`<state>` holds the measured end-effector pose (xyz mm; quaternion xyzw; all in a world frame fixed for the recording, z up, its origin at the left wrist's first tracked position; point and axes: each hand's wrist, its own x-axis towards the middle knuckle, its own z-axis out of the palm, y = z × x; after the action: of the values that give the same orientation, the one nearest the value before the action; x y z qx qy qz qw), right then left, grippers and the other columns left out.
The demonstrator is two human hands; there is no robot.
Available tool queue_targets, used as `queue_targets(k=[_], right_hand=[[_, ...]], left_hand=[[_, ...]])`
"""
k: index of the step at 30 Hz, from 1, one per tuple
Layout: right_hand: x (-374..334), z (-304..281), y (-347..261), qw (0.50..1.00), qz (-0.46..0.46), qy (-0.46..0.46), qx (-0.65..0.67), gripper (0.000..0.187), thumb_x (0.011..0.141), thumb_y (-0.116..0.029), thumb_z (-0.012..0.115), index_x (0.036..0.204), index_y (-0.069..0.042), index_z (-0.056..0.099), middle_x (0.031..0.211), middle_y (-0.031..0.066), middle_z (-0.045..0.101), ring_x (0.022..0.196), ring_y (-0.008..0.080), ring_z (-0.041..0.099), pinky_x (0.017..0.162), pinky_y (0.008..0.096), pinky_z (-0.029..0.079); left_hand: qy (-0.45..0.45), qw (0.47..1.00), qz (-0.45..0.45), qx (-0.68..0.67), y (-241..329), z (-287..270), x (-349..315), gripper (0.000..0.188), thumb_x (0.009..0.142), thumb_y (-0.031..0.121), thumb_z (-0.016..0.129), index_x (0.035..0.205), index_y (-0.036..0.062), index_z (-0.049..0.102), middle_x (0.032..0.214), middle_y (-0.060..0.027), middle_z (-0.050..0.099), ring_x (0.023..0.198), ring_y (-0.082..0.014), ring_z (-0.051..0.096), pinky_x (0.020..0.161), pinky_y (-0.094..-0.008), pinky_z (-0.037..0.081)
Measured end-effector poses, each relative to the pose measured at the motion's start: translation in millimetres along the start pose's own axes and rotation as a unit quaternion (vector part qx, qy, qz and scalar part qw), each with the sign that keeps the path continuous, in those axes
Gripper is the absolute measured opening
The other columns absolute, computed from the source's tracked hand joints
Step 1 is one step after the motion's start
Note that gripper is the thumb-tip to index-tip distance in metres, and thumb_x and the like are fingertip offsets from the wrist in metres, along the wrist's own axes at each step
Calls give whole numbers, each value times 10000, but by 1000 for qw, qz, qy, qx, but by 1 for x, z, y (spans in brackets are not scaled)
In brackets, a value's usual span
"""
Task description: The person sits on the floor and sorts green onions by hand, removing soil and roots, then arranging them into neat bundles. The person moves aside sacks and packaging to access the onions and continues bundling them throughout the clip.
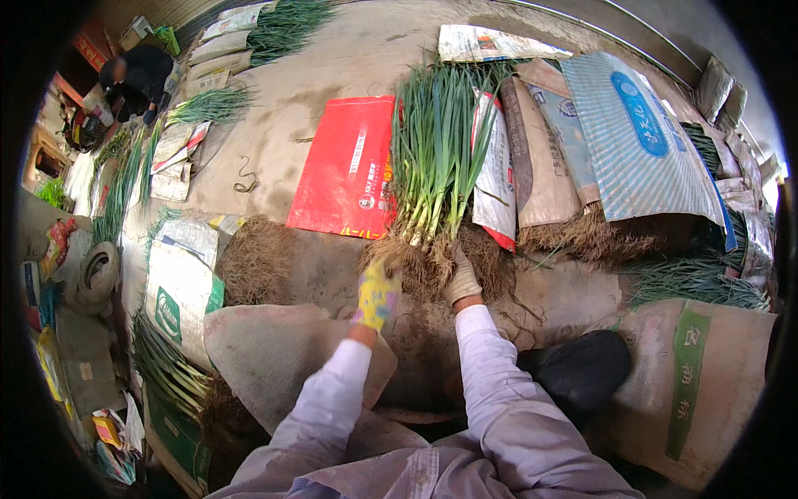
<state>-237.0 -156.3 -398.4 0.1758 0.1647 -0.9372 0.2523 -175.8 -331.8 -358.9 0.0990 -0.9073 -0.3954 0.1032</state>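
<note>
A thick bundle of green onions [438,137] lies in front of me, leaves pointing away and brown roots toward me. My right hand [462,281], in a pale glove, grips the root end at the right side of the bundle. Left of the roots is my left hand [377,296], in a yellow patterned glove; it is smeared by motion, so its fingers do not show clearly. Partly under the bundle's left side lies a red sack [342,166]. A white sack with red edges [496,170] lies along its right side.
More onions lie under a brown sack [539,154] and a blue-striped sack [636,137] at the right, roots sticking out. Root piles [256,262] and covered onions [170,366] are at the left. A black shoe [586,370] is near my right arm. Another person [141,79] bends far left.
</note>
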Motion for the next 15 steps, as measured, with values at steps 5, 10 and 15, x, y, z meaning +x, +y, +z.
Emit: queue_targets(k=[5,10,15], right_hand=[[-9,21,-10,996,-4,72,-60,486,875,-409,640,1242,-97,585,1203,69,629,1118,252,569,987,430,437],[-24,16,-51,994,-17,10,-108,571,812,-411,711,1246,-64,581,1217,83,618,1118,230,564,1003,385,422],[-28,22,-63,976,-98,-9,-192,560,814,-289,728,1277,-34,544,1224,87,614,1099,232,586,973,338,469]], left_hand=[[-100,994,-33,-11,23,36,59,386,838,138,626,1189,-16,586,1147,-195,647,1052,-306,631,900,-368,488],[-72,993,-79,-44,55,55,66,451,849,250,661,1188,-39,587,1079,-190,666,945,-256,657,823,-340,501],[-148,949,-124,-251,77,67,65,450,852,162,656,1229,-60,551,1114,-162,645,980,-218,623,843,-305,493]])
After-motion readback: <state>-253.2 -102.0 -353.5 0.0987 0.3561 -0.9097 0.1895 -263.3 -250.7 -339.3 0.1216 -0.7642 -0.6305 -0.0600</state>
